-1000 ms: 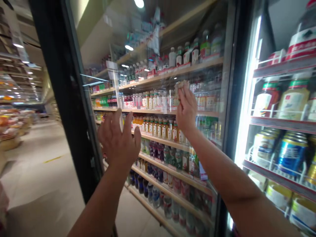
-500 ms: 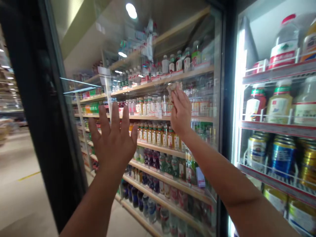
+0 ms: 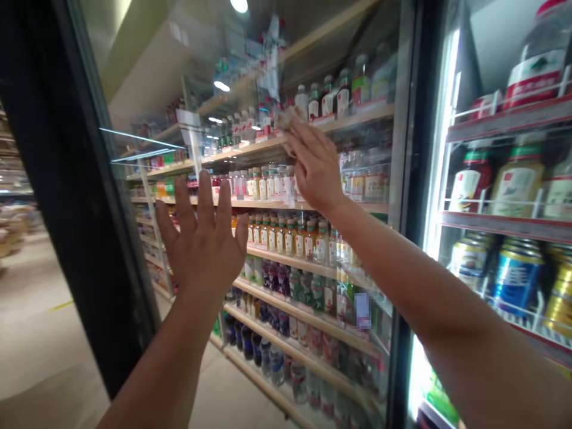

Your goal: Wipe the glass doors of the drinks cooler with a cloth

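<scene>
A glass cooler door (image 3: 147,77) in a dark frame stands swung open in front of me. My left hand (image 3: 203,238) lies flat against the pane with its fingers spread and holds nothing. Higher and to the right, my right hand (image 3: 315,164) presses a crumpled, pale cloth (image 3: 288,119) to the glass. Its fingers reach up and left over the cloth, hiding part of it. Shelves of bottles show in the pane behind both hands, partly blurred.
On the right stands the lit cooler, with bottles (image 3: 518,176) and cans (image 3: 518,274) on wire-fronted shelves. The door's dark frame (image 3: 58,196) slants down the left side. Beyond it lies the pale shop floor (image 3: 40,339).
My right hand has moved the cloth up and left across the glass. The left hand stays spread in nearly the same place. The view has shifted slightly.
</scene>
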`<state>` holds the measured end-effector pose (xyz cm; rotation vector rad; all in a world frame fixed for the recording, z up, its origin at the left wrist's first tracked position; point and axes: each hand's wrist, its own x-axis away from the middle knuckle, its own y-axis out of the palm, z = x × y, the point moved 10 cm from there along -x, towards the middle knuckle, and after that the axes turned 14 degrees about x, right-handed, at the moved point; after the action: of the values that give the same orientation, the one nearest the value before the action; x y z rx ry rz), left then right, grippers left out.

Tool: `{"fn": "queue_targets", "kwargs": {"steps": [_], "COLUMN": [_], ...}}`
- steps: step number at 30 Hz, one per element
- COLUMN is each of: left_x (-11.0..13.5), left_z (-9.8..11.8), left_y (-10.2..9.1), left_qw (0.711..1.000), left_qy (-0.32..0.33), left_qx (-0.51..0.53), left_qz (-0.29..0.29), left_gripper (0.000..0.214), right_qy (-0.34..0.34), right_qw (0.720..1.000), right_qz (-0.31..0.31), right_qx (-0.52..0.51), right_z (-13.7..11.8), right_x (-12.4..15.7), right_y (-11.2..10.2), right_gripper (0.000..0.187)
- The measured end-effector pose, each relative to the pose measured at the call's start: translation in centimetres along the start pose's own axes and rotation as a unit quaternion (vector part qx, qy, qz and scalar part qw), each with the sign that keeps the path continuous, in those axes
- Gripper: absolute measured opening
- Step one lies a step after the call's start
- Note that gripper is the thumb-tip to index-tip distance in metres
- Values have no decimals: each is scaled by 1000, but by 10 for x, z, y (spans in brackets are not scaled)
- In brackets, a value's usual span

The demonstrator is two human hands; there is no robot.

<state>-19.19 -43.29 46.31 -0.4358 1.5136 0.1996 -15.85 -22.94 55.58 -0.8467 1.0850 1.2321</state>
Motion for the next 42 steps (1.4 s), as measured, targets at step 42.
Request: {"fn": "queue_targets", "kwargs": {"steps": [42], "left_x": [-121], "left_z": [-4], "left_y": [2], "left_qw": [997], "left_qy": [24], "left_qx": [63], "left_qz": [31], "left_gripper": [84], "right_qy": [49], "right_qw": [997], "right_qz": [52], "right_qx": [-8], "right_z": [28], "right_x": [-26], "right_y": [-1], "right_gripper": [47]}}
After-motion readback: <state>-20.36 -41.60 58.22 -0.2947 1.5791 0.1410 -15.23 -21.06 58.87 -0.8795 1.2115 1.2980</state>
